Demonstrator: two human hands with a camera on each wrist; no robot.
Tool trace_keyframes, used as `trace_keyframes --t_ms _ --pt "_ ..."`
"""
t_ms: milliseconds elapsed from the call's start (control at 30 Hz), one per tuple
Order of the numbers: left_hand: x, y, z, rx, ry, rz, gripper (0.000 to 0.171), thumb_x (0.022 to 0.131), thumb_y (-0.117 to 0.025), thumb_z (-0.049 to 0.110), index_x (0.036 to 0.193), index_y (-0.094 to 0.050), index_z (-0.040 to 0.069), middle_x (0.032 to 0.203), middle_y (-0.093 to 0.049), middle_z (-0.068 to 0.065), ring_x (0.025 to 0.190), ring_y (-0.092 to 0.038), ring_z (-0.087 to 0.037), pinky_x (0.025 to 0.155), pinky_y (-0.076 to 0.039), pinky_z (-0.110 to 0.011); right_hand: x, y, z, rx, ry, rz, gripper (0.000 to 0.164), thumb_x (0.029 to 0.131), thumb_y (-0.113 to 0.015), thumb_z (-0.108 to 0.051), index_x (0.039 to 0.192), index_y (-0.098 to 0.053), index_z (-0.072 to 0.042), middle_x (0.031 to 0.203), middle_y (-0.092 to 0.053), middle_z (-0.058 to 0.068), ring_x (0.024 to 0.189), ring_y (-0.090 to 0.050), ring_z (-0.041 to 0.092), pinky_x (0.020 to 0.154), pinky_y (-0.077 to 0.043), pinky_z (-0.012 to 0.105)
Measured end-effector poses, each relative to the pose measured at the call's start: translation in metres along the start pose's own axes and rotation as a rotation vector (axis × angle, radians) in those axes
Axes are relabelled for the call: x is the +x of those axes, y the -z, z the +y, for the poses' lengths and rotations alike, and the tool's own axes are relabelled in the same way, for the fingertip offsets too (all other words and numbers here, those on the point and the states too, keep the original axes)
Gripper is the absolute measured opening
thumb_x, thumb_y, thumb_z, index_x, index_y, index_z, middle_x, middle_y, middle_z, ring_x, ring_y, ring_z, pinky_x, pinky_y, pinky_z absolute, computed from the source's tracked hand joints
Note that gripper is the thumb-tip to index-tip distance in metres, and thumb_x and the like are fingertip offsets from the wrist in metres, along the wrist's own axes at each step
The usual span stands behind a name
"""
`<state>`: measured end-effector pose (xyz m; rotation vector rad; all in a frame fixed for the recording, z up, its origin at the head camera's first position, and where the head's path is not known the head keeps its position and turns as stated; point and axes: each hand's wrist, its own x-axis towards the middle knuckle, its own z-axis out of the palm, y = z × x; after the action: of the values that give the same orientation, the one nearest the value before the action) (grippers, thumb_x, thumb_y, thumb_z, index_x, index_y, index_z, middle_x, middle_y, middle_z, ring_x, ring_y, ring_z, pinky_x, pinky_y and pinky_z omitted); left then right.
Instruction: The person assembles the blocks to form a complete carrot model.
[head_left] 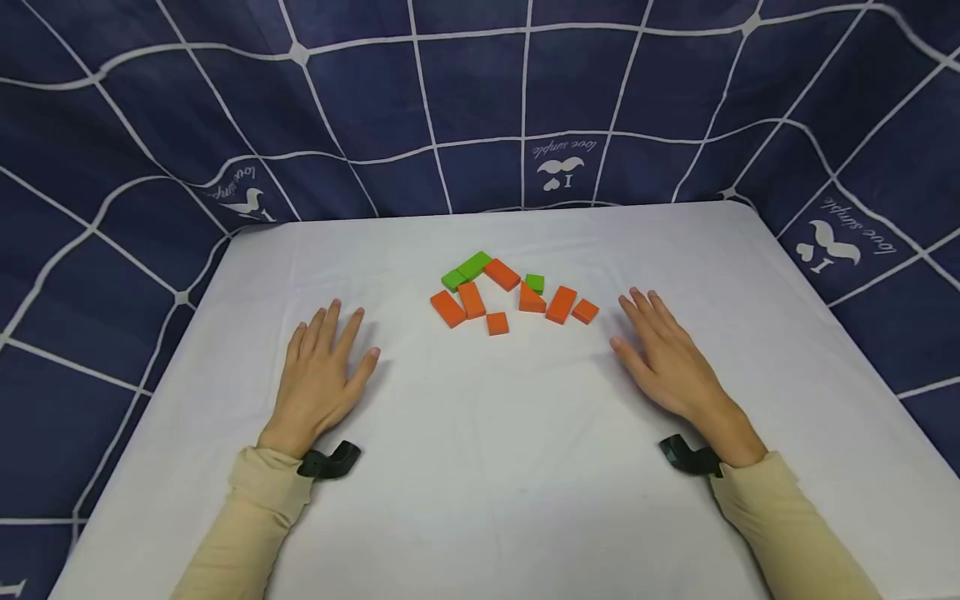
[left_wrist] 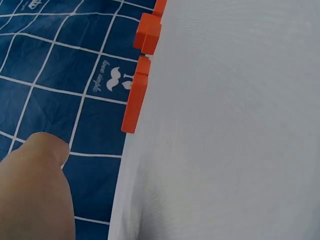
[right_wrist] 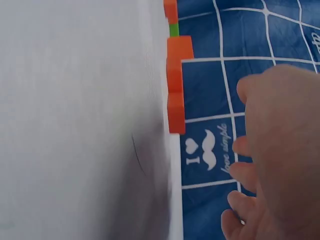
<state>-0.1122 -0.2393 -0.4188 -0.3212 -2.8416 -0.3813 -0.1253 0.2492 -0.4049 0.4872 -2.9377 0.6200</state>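
Nearest us, tan sleeves (head_left: 243,521) and curved black wrist pieces (head_left: 333,461) lead up to the left hand (head_left: 318,379), fingers straight, slightly spread, holding nothing, and the right hand (head_left: 671,362), just as flat and bare, either side of the white cloth-covered surface (head_left: 480,442). Further in, a small orange square block (head_left: 497,323) lies alone in front: probably the easiest thumb-and-finger pinch. Another small orange block (head_left: 585,312) sits near the right fingertips, a short reach. Two orange oblong blocks (head_left: 447,308) crowd together at left; best ease one clear first. Behind the orange triangular block (head_left: 532,299) peeks a small green block (head_left: 535,284); gentle fingertips should spare its neighbour. Beyond hangs navy grid-patterned cloth (head_left: 476,96).
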Motion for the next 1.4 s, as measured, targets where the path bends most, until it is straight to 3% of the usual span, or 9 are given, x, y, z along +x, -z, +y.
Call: trace_keyframes --t_ms 133,333,567,700,1067,1400 --pt "0.0 -0.002 0.001 -0.054 -0.005 0.017 0.066 0.104 -0.05 0.045 0.157 -0.041 0.007 0.164 -0.03 -0.026 0.149 -0.029 -0.048 0.121 -0.018 -0.063 0.003 -0.007 0.001 0.064 0.013 0.064 0.067 0.105 -0.053 -0.042 0.16 -0.035 -0.007 0.168 -0.03 0.014 0.157 -0.021 0.034 0.125 -0.021 0.055" --pt "0.011 -0.005 0.007 -0.246 0.033 0.022 0.064 0.105 -0.051 0.042 0.155 -0.042 0.002 0.158 -0.041 -0.025 0.145 -0.036 -0.046 0.118 -0.026 -0.062 0.016 -0.015 0.002 0.143 0.053 0.164 0.061 0.101 -0.063 -0.031 0.152 -0.046 -0.003 0.155 -0.046 0.02 0.146 -0.04 0.04 0.118 -0.032 0.059" --pt "0.028 -0.008 0.015 -0.426 0.174 -0.062 0.066 0.104 -0.053 0.045 0.155 -0.042 0.003 0.155 -0.045 -0.021 0.144 -0.04 -0.041 0.118 -0.03 -0.058 0.031 -0.027 0.004 0.198 0.005 0.122 0.06 0.098 -0.066 -0.028 0.149 -0.048 -0.002 0.152 -0.049 0.022 0.143 -0.042 0.041 0.117 -0.032 0.059" --pt "0.04 -0.016 0.022 -0.5 0.21 -0.106 0.066 0.103 -0.058 0.042 0.154 -0.043 0.003 0.153 -0.047 -0.019 0.143 -0.043 -0.037 0.119 -0.032 -0.055 0.038 -0.033 0.003 0.211 -0.014 0.098 0.06 0.097 -0.066 -0.028 0.149 -0.049 -0.001 0.151 -0.05 0.022 0.143 -0.042 0.04 0.119 -0.031 0.058" --pt "0.069 -0.037 0.056 -0.52 0.181 -0.164 0.073 0.097 -0.064 0.042 0.155 -0.041 0.003 0.157 -0.044 -0.016 0.148 -0.036 -0.033 0.123 -0.029 -0.048 0.06 -0.042 -0.006 0.232 -0.003 0.074 0.067 0.094 -0.072 -0.035 0.149 -0.05 -0.003 0.151 -0.051 0.019 0.142 -0.042 0.038 0.12 -0.032 0.054" --pt "0.083 -0.05 0.059 -0.462 0.11 -0.107 0.078 0.091 -0.072 0.041 0.152 -0.045 0.0 0.153 -0.048 -0.018 0.144 -0.04 -0.035 0.123 -0.027 -0.05 0.073 -0.046 -0.011 0.222 0.003 0.069 0.072 0.092 -0.075 -0.039 0.149 -0.05 -0.002 0.149 -0.053 0.019 0.14 -0.044 0.038 0.117 -0.036 0.054"
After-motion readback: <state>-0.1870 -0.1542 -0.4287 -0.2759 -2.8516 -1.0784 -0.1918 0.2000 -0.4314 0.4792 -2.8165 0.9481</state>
